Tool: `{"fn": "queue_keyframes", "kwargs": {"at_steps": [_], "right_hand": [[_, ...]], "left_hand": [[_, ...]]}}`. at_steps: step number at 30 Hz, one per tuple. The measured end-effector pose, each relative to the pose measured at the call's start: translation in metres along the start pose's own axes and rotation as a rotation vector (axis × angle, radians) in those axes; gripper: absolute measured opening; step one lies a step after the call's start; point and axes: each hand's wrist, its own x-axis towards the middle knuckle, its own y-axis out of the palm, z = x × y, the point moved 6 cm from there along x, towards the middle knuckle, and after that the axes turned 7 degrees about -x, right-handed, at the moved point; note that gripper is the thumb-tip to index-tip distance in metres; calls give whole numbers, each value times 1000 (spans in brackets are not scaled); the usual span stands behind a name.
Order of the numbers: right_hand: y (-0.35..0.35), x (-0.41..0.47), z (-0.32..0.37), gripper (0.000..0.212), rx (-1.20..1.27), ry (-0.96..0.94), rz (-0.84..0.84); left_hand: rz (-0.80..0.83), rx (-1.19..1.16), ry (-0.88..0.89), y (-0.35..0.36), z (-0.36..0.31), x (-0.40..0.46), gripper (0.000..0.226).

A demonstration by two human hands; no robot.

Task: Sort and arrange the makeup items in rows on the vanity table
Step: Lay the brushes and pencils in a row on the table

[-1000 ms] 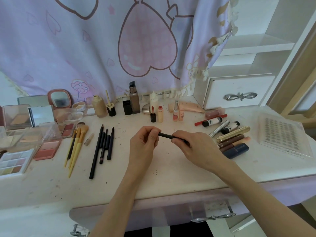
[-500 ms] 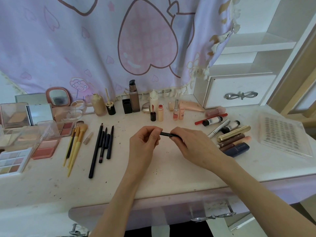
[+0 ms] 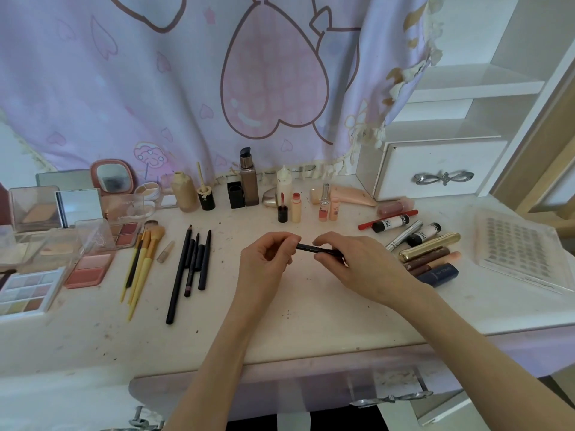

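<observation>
A black pencil point(image 3: 314, 248) is held level above the middle of the counter point(image 3: 311, 312), pinched at one end by the curled fingers of the left hand point(image 3: 264, 259) and gripped along its other end by the right hand point(image 3: 357, 265). To the left, black pencils point(image 3: 189, 262) and yellow brushes point(image 3: 140, 262) are laid in rows. Palettes point(image 3: 90, 269) are grouped at far left, tubes point(image 3: 429, 256) at right, and bottles point(image 3: 249, 181) along the back.

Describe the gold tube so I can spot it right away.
Start at the white drawer on the right and come down to the cluster of tubes lying beside the right hand. The gold tube lies slanted there, the only shiny metallic gold one, just above the brown tubes.
</observation>
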Motion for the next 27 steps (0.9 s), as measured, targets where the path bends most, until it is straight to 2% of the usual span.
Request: {"fn": "queue_keyframes", "kwargs": {"at_steps": [3,7,9,11,15,19,27], "right_hand": [[4,1,-7,30,52,58,90],[8,4,-1,19,146,53,104],[9,10,4,22,189,66,86],[13,19,11,24,229,106,81],[26,37,29,27,408,256,107],[46,50,45,25,469,368,105],[58,67,66,23,354,330,27]], "left_hand": [[-4,108,-12,-11,-3,3,17],[-173,265,8,-51,-13,6,13],[-282,449,44,-70,-19,5,6],[-322,625,75,-81,-20,3,7],[-239,903,105,-80,-11,3,10],[-191,1000,117,-76,-8,5,15],[-111,1099,94,-75,-2,15,7]]}}
